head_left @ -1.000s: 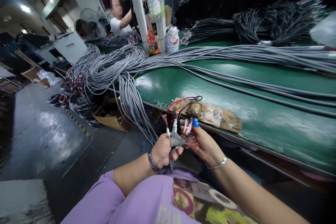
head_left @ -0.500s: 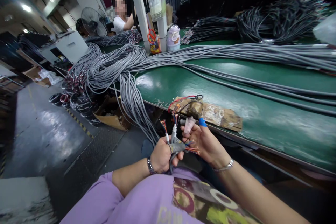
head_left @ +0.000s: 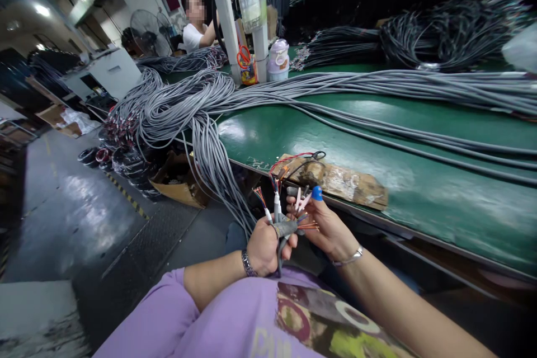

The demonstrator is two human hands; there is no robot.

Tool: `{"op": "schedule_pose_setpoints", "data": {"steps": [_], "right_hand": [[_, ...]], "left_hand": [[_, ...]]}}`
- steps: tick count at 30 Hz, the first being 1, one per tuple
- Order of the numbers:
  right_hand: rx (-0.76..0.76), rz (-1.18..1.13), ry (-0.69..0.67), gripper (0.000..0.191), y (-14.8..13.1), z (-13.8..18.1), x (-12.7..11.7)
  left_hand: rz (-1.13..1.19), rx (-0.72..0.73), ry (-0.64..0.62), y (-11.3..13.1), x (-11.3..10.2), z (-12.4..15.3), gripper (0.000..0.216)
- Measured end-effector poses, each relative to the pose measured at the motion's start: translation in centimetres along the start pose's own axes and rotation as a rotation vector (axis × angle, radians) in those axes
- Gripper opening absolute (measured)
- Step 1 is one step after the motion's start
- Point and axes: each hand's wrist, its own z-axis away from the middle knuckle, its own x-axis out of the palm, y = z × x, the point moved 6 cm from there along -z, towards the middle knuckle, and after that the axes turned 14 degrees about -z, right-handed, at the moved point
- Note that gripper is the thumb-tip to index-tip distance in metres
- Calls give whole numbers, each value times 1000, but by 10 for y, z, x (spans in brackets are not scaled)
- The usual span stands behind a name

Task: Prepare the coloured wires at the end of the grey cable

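While under grey cables (head_left: 377, 83), green bench (head_left: 419, 190).

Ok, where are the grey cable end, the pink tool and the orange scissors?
grey cable end (head_left: 286, 228): head view, sheath tip.
pink tool (head_left: 301, 199): head view, its prongs.
orange scissors (head_left: 243, 57): head view, handle loops.

A cable-assembly workshop: grey cables (head_left: 201, 106) lie in long bundles across a green desk (head_left: 377, 179) and spill over its edge toward cardboard boxes (head_left: 176, 184) on the concrete floor (head_left: 62, 207), while another worker (head_left: 195, 28) sits at the far end beside a fan (head_left: 142, 31).
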Motion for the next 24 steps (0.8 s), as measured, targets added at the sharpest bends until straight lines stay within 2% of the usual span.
{"op": "schedule_pose_setpoints", "data": {"steps": [5,11,17,20,24], "right_hand": [[-46,-30,34,36,0,-2,0],[-48,-32,38,47,2,6,5],[18,249,-87,54,6,34,7],[-35,422,-104,40,8,46,5],[-162,558,-39,28,6,50,4]], "left_hand": [[-16,12,11,-2,1,-4,31],[-64,35,19,-6,-2,-2,33],[-120,124,50,-7,-13,6,37],[-129,137,55,-8,-14,6,38],[-155,164,24,-9,-10,7,38]]}}
